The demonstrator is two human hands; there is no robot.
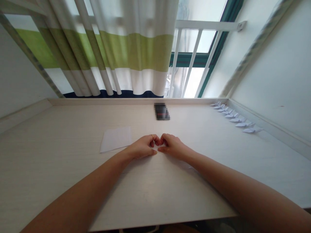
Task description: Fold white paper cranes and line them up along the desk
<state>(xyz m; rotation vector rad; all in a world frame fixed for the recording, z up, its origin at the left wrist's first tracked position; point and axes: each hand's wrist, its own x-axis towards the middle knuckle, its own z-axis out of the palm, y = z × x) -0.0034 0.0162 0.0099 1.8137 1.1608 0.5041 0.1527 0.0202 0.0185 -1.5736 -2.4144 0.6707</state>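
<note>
Near the middle of the white tabletop (pixel 155 194), my left hand (pixel 143 146) and my right hand (pixel 173 145) meet at the fingertips. The fingers of both are curled in a pinch, with a gold ring on the left. Between them shows a little of a small white piece of paper (pixel 156 147), mostly covered by the fingers, so its folded shape cannot be made out. Left of my left hand lies a flat stack of white paper (pixel 115 139). A pale paper edge (pixel 186 165) peeks out under my right wrist.
Several folded white paper cranes (pixel 251 130) stand in a row along the right edge. A dark, blurred-out object (pixel 161 111) lies by the raised back rim (pixel 109 101). Behind it hang a white and green curtain (pixel 143 51) and a window with white bars (pixel 191 61).
</note>
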